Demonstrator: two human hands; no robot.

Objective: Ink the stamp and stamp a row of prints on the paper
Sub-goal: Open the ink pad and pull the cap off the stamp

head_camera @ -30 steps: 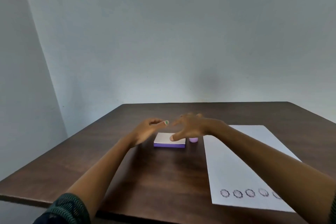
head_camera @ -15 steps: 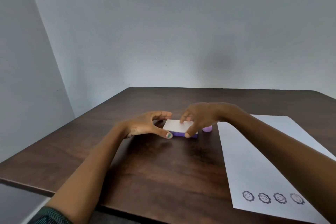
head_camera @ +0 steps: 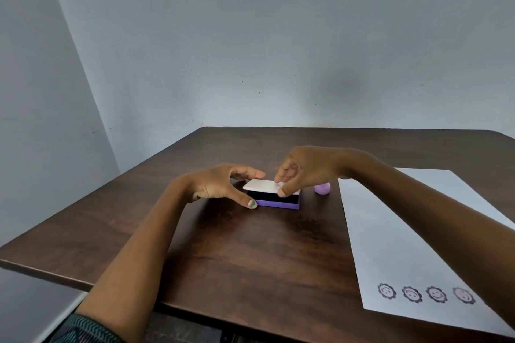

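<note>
The right hand [head_camera: 306,168] pinches the white lid [head_camera: 263,185] of the ink pad [head_camera: 278,200] between thumb and fingers at the lid's right end, with the thumb on the near edge and the fingers curled over the top. The lid is tilted up at its near edge, so that the dark inking surface shows beneath it. The left hand [head_camera: 223,184] grips the purple base of the ink pad at its left end: the thumb presses the near left corner and the fingers reach round the far side, close to the lid's left edge. The hands are apart, one at each end of the ink pad.

Half a second ago the lid lay flat and closed on the base, with both hands already placed at its ends; it is now raised at the front. One second ago the left hand was above the pad without gripping it.

The ink pad sits on the dark wood counter [head_camera: 250,259], near its middle. The purple stamp [head_camera: 322,188] stands on the counter just right of the ink pad, between it and the paper [head_camera: 390,231]. The paper lies on the right side of the counter. A row of four round face prints [head_camera: 423,293] runs along its near edge; the rightmost print is fainter than the others.
</note>
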